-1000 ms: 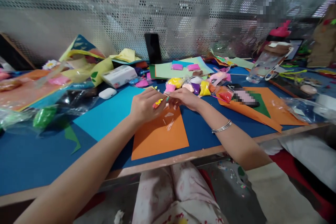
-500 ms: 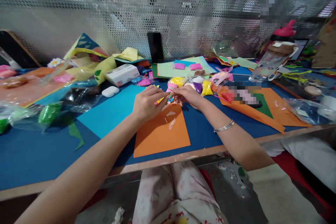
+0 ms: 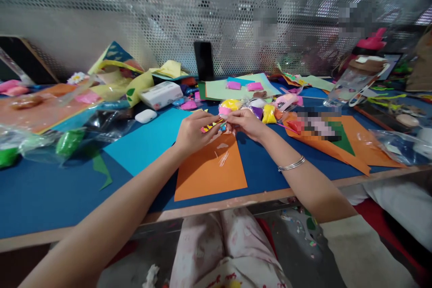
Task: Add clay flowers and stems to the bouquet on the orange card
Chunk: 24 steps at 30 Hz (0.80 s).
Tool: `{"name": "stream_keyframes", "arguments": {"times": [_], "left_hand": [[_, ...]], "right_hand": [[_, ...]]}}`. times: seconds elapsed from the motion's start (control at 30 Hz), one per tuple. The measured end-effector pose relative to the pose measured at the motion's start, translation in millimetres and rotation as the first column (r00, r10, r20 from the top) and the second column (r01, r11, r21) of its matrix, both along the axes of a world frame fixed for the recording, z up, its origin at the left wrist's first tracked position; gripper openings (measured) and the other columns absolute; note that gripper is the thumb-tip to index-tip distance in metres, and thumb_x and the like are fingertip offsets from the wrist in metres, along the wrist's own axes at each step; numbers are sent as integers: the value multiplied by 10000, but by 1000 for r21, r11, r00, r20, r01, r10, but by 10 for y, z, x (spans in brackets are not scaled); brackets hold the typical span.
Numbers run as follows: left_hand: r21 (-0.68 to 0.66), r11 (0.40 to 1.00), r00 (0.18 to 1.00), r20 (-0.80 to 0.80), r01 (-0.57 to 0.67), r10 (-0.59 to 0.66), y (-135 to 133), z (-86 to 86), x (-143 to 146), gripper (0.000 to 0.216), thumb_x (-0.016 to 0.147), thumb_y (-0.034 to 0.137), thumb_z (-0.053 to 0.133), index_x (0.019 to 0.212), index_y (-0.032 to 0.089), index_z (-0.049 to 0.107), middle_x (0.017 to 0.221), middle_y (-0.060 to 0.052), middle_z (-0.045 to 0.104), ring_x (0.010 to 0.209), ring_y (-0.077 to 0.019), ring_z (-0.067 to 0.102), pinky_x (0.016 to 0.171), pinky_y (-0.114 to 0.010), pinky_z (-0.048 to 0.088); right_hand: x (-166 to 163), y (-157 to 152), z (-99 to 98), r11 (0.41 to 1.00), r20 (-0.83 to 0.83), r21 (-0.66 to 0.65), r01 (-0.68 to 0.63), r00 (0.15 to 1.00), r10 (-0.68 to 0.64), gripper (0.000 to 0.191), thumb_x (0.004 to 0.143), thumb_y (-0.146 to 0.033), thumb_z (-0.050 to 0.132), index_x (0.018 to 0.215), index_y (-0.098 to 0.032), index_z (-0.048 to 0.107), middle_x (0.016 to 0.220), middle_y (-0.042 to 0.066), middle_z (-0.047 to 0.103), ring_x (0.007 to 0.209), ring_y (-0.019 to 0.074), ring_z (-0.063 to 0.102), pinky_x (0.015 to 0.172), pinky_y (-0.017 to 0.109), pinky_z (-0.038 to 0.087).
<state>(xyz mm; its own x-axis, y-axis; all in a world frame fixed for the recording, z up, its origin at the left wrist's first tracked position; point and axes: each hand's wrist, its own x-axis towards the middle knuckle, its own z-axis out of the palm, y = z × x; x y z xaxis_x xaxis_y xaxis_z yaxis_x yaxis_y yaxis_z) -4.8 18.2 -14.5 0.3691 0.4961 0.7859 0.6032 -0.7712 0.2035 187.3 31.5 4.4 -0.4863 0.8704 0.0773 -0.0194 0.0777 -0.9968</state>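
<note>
Left hand (image 3: 194, 131) and right hand (image 3: 248, 123): meeting at the fingertips; with the left, pinching a small multicoloured piece (image 3: 205, 129) between thumb and fingers; with the right, curling in against it, not managing to tell a true pinch from a mere touch. Holding the piece between both, by the far edge of the orange sheet (image 3: 209, 184) on the blue desk (image 3: 43, 198), not managing to tell raised from resting. Probably handling something very light, soft and easily dented, so ideally gripping only by the outer edges, sparing the coloured faces any hard squeeze. Having thin white strips (image 3: 223, 159) lying loose on the sheet too, judging these likely to bend or break under pressure.
</note>
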Motion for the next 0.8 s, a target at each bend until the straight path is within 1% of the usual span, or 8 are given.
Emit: {"name": "stream_keyframes", "arguments": {"times": [0.17,0.27,0.37,0.47,0.63,0.8], "left_hand": [[3,1000,1000,27,6,-6,4,8,0,257,924,320,553,868,191,768,810,-68,766,701,-148,682,622,-253,532],[-15,1000,999,35,14,-13,1,10,2,236,918,320,570,889,199,770,828,-69,772,713,-150,689,623,-253,534],[-4,999,998,56,32,-32,-3,13,6,235,915,319,578,905,186,771,812,-77,772,698,-152,690,614,-253,532],[1,1000,999,41,31,-31,-11,19,10,263,919,332,563,894,179,776,802,-86,772,688,-162,692,610,-263,530],[-45,999,999,38,30,-29,-26,34,10,293,917,366,561,830,199,785,793,-75,777,684,-168,700,607,-262,531],[-125,991,996,80,43,-33,-19,36,5,247,892,342,583,868,220,795,816,-42,783,703,-159,712,609,-235,534]], "right_hand": [[-8,-11,-1,1000,-14,-30,5,1000,-6,338,724,-441,783,621,-156,635,562,-22,601,495,63,525,469,182,407],[-12,-2,0,998,-9,-54,25,1000,-25,320,766,-414,754,623,-155,633,565,-11,610,493,68,533,467,185,410],[-15,15,-2,994,-14,-91,53,998,-55,298,831,-377,690,640,-154,635,563,4,624,484,75,542,463,188,416],[-16,20,-5,991,-8,-127,47,999,-48,282,839,-380,678,671,-156,649,556,6,631,469,77,542,459,188,416],[-22,1,0,991,35,-131,10,999,-5,338,822,-442,696,660,-147,664,565,13,634,456,73,524,474,199,434],[-27,3,14,990,38,-136,32,999,-27,366,829,-465,689,654,-146,651,530,3,618,443,70,528,456,184,430]]}}
